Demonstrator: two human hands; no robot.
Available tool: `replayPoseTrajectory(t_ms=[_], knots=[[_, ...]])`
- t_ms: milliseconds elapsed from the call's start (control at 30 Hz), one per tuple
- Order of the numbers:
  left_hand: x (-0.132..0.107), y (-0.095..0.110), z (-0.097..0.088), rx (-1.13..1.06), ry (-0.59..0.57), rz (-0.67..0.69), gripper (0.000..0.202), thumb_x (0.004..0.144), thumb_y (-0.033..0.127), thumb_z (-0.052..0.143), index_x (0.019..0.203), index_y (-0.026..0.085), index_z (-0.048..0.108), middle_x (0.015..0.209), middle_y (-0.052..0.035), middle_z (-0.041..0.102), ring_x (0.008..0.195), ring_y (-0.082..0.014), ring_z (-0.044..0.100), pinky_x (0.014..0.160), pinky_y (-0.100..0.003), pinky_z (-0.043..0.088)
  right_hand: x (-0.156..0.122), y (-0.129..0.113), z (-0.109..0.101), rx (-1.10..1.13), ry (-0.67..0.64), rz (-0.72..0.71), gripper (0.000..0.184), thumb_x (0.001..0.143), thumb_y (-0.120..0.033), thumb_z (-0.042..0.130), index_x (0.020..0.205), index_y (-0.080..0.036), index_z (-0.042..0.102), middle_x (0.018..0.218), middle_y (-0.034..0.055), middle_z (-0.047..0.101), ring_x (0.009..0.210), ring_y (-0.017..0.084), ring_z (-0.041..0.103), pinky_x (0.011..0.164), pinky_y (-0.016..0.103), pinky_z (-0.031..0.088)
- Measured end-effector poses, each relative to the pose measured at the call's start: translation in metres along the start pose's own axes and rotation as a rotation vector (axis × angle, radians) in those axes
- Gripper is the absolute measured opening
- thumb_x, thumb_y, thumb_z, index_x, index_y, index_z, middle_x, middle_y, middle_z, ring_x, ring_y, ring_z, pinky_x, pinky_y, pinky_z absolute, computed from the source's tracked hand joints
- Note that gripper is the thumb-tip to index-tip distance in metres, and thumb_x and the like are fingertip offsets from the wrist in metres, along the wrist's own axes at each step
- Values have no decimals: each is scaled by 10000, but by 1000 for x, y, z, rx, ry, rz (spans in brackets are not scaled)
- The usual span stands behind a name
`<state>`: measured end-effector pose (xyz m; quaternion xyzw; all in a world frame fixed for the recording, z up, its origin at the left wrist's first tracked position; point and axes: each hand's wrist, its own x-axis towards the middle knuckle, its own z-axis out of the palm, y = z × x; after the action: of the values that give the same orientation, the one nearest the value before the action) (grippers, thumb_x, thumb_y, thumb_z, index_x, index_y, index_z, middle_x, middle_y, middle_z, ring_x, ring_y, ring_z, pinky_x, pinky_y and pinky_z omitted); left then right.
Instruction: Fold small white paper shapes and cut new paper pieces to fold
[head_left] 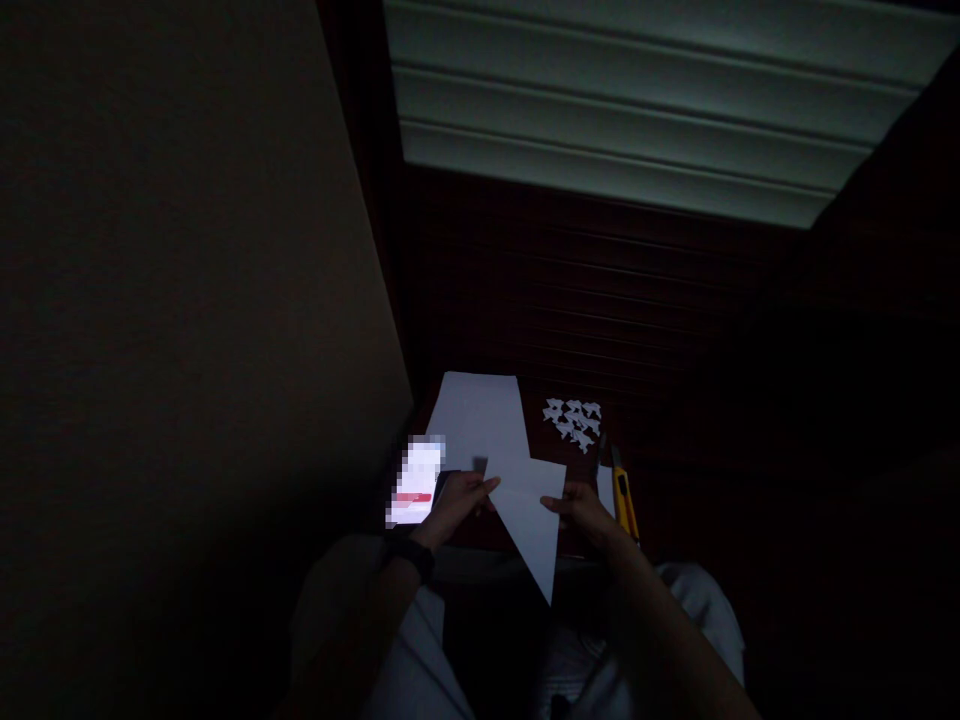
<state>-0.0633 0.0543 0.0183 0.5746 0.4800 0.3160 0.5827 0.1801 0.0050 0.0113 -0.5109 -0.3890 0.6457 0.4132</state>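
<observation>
Between my two hands is a white sheet of paper [531, 510], its lower end tapering to a point toward my lap. My left hand [461, 498] pinches its left edge, thumb on top and fingers beneath. On the opposite edge my right hand [581, 508] grips it the same way. Behind it lies a larger stack of white paper [480, 405], partly covered by the held sheet. Several small folded white paper pieces [576, 418] sit in a cluster at the back right of the dark table.
A lit phone screen [416, 485], blurred out, is left of my left hand. A yellow utility knife [624, 500] lies right of my right hand, beside a thin dark tool [601, 452] and a white paper scrap [606, 488]. A wall [225, 250] rises at left; pale slats [622, 110] are behind.
</observation>
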Motion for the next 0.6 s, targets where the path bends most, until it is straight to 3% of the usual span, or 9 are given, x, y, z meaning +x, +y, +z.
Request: replayPoseTrajectory(t_ms=[233,500,600], knots=[[0,-10,-6,28,-139,17,427,696,509,609,833,106,645,727,-89,678,529,-144,598,372,-198,348,-5,4,-5,10,-35,-17,410,616,-366,746,959,-161,655,903,83,686,755,215,629,651,340,486],[-3,-5,-10,43,-264,17,427,713,472,609,940,111,637,832,-101,681,548,-142,607,367,-191,360,-5,8,-2,2,-41,-63,400,604,-328,754,941,-132,664,869,87,687,793,238,623,723,378,474],[-3,-5,-9,52,-258,3,433,709,470,609,944,107,636,865,-110,682,554,-146,612,363,-191,362,-5,7,-3,3,-54,-54,388,601,-322,757,929,-134,665,873,85,687,797,241,625,721,383,476]])
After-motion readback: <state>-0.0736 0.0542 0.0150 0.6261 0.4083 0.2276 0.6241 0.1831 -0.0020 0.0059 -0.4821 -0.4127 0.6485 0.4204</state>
